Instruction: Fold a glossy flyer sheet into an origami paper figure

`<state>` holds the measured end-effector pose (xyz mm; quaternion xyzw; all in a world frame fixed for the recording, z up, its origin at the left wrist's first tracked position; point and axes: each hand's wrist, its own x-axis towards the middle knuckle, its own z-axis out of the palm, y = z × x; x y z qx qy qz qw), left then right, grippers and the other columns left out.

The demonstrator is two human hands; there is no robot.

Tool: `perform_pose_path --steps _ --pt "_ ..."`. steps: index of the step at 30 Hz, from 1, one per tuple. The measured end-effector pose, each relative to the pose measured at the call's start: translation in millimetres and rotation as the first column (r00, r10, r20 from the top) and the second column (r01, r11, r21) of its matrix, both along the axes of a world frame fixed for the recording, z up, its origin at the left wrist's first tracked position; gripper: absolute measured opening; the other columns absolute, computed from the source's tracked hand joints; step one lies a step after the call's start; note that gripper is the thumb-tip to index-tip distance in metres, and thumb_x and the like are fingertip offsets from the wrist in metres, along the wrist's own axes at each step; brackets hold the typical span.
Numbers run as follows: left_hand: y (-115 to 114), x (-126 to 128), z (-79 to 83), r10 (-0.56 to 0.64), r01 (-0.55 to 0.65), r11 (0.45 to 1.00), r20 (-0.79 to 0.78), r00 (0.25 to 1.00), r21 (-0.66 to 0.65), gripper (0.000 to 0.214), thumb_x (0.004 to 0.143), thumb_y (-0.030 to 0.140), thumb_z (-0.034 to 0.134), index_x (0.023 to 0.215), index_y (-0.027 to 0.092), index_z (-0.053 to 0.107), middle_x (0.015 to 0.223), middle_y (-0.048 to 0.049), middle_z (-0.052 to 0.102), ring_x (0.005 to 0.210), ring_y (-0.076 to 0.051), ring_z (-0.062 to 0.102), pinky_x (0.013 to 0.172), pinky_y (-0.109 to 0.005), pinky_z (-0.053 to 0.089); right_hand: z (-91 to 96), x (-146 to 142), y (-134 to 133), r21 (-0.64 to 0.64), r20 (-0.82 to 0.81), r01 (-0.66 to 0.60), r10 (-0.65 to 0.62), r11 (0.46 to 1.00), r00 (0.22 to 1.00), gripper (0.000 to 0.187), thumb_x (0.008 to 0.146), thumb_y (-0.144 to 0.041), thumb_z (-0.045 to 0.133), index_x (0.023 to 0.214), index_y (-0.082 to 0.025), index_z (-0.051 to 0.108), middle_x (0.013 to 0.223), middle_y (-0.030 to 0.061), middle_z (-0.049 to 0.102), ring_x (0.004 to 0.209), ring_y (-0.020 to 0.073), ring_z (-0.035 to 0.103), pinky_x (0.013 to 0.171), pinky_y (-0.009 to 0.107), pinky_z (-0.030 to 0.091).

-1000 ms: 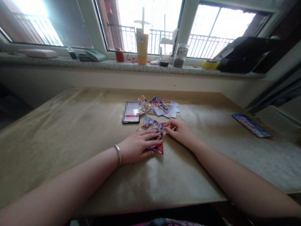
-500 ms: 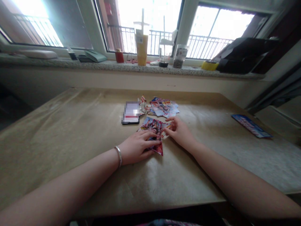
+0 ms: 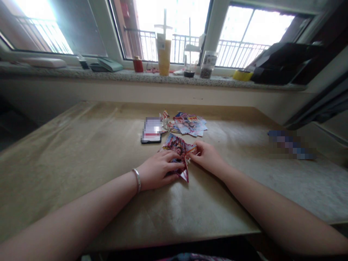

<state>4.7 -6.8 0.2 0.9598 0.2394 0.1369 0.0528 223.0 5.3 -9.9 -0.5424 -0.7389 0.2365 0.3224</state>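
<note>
A colourful printed sheet of paper [image 3: 176, 144], partly folded, lies on the tan table [image 3: 81, 145] in front of me. My left hand [image 3: 160, 168], with a silver bracelet on the wrist, lies flat on the sheet's near left part and presses it down, fingers stretched out. My right hand [image 3: 208, 156] pinches the sheet's right flap between thumb and fingers and has it lifted and folded inward. A red corner of the paper pokes out below my left fingers.
A phone [image 3: 151, 131] lies just beyond the sheet, with a pile of similar printed papers [image 3: 189, 124] and small folded pieces to its right. A long flat blue item [image 3: 290, 145] sits far right. The windowsill holds a tall yellow drink cup [image 3: 164, 50], jars and a black device [image 3: 282, 63].
My right hand has drawn the sheet's right flap inward toward my left hand, narrowing the paper. My left hand has stayed in place pressing the sheet.
</note>
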Motion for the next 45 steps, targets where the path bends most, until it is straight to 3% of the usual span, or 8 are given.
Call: perform_pose_path --steps 7,14,17,21,25,28,38,45 --pt "0 1 -0.5 0.085 -0.080 0.995 0.077 0.993 -0.064 0.027 0.084 0.029 0.056 0.108 0.018 0.057 0.117 -0.0103 0.055 0.112 -0.025 0.051 0.098 -0.042 0.044 1.7 -1 -4 0.019 0.023 -0.075 0.075 0.997 0.997 0.009 0.073 -0.025 0.061 0.074 -0.018 0.057 0.062 -0.0021 0.058 0.056 0.0108 0.051 0.051 0.020 0.036" --pt "0 -2 -6.2 0.106 -0.105 0.994 0.226 0.968 -0.016 0.059 0.079 0.026 0.062 0.131 0.020 0.036 0.129 -0.0134 0.040 0.122 -0.026 0.042 0.102 -0.044 0.043 7.0 -3 -7 0.057 0.045 -0.083 0.080 0.995 0.996 0.013 0.076 -0.022 0.060 0.089 -0.017 0.062 0.074 0.0017 0.063 0.063 0.0135 0.055 0.058 0.024 0.041" --pt "1 -2 -7.9 0.094 -0.110 0.993 0.245 0.965 0.051 0.070 0.080 0.032 0.062 0.138 0.022 0.025 0.137 -0.0154 0.032 0.129 -0.030 0.035 0.104 -0.048 0.040 6.3 -3 -6 0.032 -0.015 -0.077 0.078 0.997 0.997 0.016 0.077 -0.021 0.060 0.092 -0.016 0.061 0.077 0.0030 0.065 0.065 0.0143 0.057 0.060 0.025 0.044" --pt "2 -3 -6.8 0.059 -0.098 0.983 0.237 0.970 0.157 0.088 0.077 0.048 0.064 0.144 0.020 0.013 0.143 -0.0192 0.027 0.133 -0.035 0.027 0.107 -0.053 0.033 7.6 -5 -10 0.029 -0.016 -0.162 0.163 0.986 0.987 0.017 0.076 -0.017 0.059 0.093 -0.016 0.061 0.077 0.0028 0.065 0.063 0.0136 0.058 0.060 0.025 0.045" --pt "3 -4 -3.7 0.071 -0.117 0.968 0.204 0.976 0.221 0.099 0.073 0.056 0.064 0.146 0.017 0.008 0.143 -0.0180 0.033 0.135 -0.035 0.024 0.111 -0.054 0.025 9.4 -6 -13 0.124 0.071 -0.267 0.260 0.956 0.963 0.017 0.078 -0.015 0.058 0.094 -0.017 0.063 0.080 0.0031 0.063 0.066 0.0128 0.057 0.062 0.025 0.047" --pt "3 -4 -2.8 0.121 -0.168 0.959 0.208 0.971 0.229 0.098 0.074 0.057 0.063 0.146 0.017 0.010 0.137 -0.0158 0.042 0.134 -0.034 0.027 0.113 -0.056 0.016 9.3 -6 -13 0.122 0.082 -0.277 0.268 0.953 0.960 0.014 0.081 -0.018 0.058 0.092 -0.017 0.065 0.080 0.0035 0.063 0.067 0.0130 0.059 0.063 0.025 0.048" --pt "2 -4 -0.2 0.206 -0.245 0.957 0.233 0.951 0.157 0.091 0.073 0.051 0.064 0.144 0.018 0.017 0.128 -0.0133 0.050 0.124 -0.030 0.042 0.114 -0.055 0.009 9.9 -7 -12 0.020 -0.310 -0.140 0.139 0.990 0.941 0.011 0.075 -0.027 0.066 0.079 -0.018 0.063 0.075 0.0018 0.069 0.063 0.0127 0.063 0.058 0.024 0.050" --pt "2 -4 4.2 0.237 -0.275 0.951 0.243 0.941 0.137 0.079 0.076 0.038 0.064 0.141 0.021 0.024 0.118 -0.0088 0.057 0.110 -0.025 0.052 0.111 -0.052 0.018 5.2 -13 -12 -0.056 -0.486 -0.148 0.102 0.987 0.868 0.020 0.071 -0.037 0.068 0.073 -0.018 0.062 0.073 0.0017 0.067 0.066 0.0135 0.062 0.060 0.025 0.051"
